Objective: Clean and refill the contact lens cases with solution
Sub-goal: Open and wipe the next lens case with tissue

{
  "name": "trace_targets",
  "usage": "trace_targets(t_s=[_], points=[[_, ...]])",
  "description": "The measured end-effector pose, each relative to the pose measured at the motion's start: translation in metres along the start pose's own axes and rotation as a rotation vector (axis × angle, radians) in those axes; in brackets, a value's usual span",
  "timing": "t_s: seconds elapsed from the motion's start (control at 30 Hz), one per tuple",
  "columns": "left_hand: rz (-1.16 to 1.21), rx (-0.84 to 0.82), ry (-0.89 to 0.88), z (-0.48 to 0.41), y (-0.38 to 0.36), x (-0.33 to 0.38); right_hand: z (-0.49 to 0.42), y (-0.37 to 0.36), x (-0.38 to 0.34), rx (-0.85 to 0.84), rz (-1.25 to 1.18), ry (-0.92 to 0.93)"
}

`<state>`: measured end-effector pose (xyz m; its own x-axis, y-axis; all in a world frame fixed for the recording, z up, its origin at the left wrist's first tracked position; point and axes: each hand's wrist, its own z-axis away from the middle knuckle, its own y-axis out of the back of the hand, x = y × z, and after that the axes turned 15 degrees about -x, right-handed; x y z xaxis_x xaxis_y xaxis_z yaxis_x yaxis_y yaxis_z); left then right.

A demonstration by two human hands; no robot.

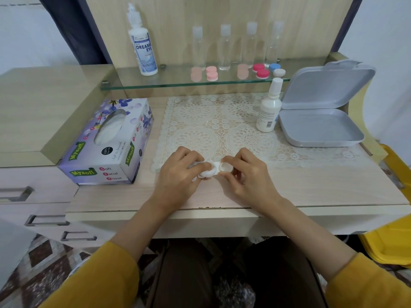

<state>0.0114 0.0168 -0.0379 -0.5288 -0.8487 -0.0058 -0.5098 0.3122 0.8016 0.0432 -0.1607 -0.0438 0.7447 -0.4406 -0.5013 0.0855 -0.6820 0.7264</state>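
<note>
A white contact lens case (225, 167) with open wells is held just above the desk's front, between both hands. My right hand (246, 174) pinches its right end. My left hand (180, 174) grips a crumpled white tissue (205, 171) and presses it into the case's left well. A small white solution bottle (269, 107) stands upright on the lace mat. On the glass shelf (178, 82) stand a large solution bottle (143, 45) and more lens cases: pink (211, 73), red (260, 70), blue and white (277, 70).
A tissue box (106, 143) lies left of the lace mat (222, 125). An open grey plastic box (320, 112) sits at the right. Several clear empty bottles (224, 47) line the back of the shelf. Drawers are at the left, a yellow container (391, 241) at the right.
</note>
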Motion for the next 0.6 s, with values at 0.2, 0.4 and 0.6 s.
trace_targets(t_s=[0.2,0.4,0.6], points=[[0.008,0.035,0.023,0.0014,-0.0001,0.0012,-0.0002,0.0011,-0.0011,0.005,-0.003,-0.020],[0.173,0.047,0.068,0.0013,-0.0012,0.0005,-0.0015,0.0050,-0.0064,0.088,-0.017,-0.039],[0.195,-0.002,0.096,-0.0007,0.0033,0.0011,-0.0002,0.0017,-0.0017,0.014,0.057,-0.106]])
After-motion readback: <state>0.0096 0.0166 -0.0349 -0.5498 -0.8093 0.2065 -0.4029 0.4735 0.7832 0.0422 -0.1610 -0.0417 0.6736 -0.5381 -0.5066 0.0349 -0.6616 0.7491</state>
